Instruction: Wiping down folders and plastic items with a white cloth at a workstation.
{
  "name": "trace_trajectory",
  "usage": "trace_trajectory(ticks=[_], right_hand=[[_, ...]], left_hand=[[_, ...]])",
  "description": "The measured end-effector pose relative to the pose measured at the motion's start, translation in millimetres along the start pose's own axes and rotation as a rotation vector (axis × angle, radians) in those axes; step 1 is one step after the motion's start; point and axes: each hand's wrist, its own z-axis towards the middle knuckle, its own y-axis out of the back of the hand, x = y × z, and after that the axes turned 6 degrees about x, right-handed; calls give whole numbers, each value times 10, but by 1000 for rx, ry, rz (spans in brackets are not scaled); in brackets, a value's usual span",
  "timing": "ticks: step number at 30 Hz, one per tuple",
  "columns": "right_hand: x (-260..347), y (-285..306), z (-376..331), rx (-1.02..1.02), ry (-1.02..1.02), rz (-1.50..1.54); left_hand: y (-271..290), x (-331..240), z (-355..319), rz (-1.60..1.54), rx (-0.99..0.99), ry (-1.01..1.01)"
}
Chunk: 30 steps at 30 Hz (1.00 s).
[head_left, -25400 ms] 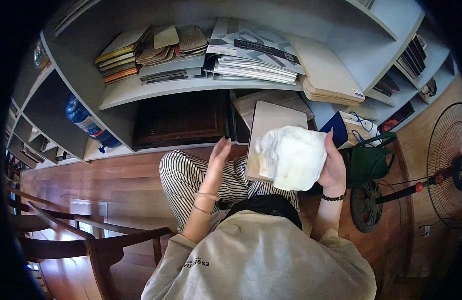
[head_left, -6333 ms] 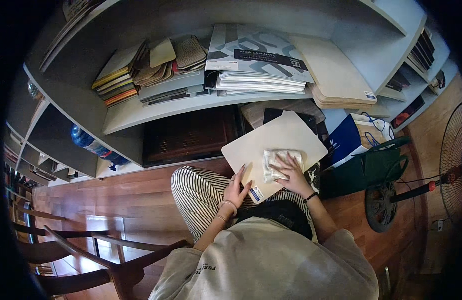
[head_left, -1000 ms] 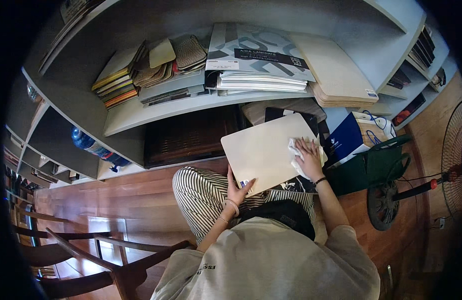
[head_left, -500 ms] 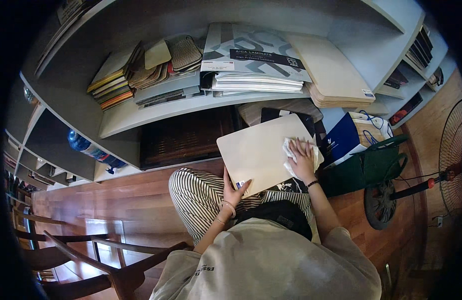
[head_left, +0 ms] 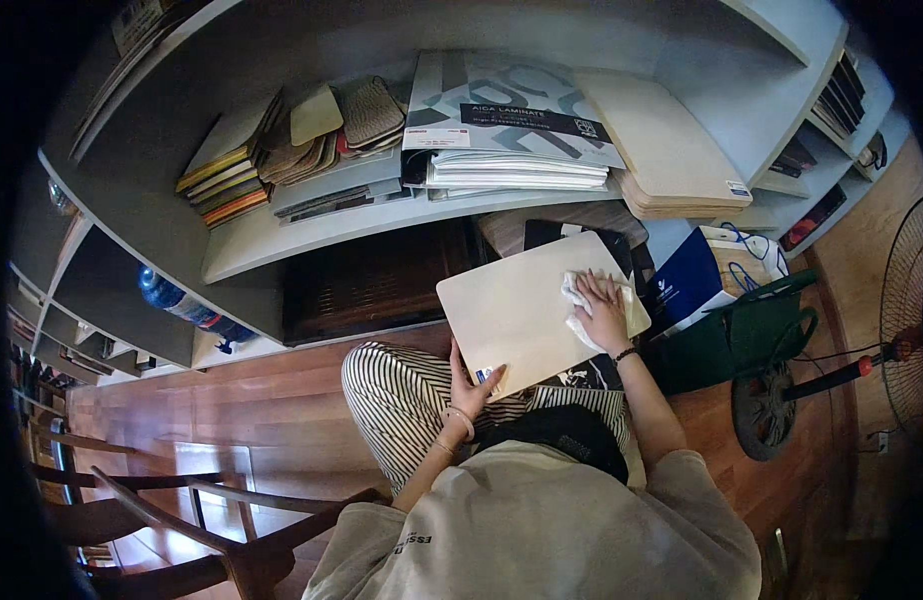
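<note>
A cream laminate sample board [head_left: 512,310] with rounded corners lies tilted over my lap, a small blue-and-white label near its lower corner. At its lower left edge my left hand [head_left: 470,392] grips it, thumb on top beside the label and the other fingers partly hidden at the edge. On the board's right part, my right hand [head_left: 606,322] presses a crumpled white cloth or tissue [head_left: 572,290] against the surface, its fingers laid over it.
Ahead, a grey shelf [head_left: 312,235] bears a large binder [head_left: 512,110], a stack of cream boards [head_left: 662,140] and several sample chips [head_left: 317,115]. To the right are a blue paper bag [head_left: 682,280], a green bag [head_left: 727,340] and a fan [head_left: 767,410]. A wooden chair [head_left: 252,550] stands left.
My right hand and the cloth have shifted slightly left and up across the board. My left hand keeps its grip at the same edge.
</note>
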Motion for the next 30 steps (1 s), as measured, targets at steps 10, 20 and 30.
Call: trace_trajectory(ticks=[10, 20, 30], right_hand=[[49, -105, 264, -109, -62, -120], [411, -80, -428, -99, 67, -93], [277, -23, 1, 4, 64, -20]], left_hand=[[25, 145, 4, 168, -43, -84], [55, 147, -9, 104, -22, -37], [-30, 10, -40, 22, -52, -36]])
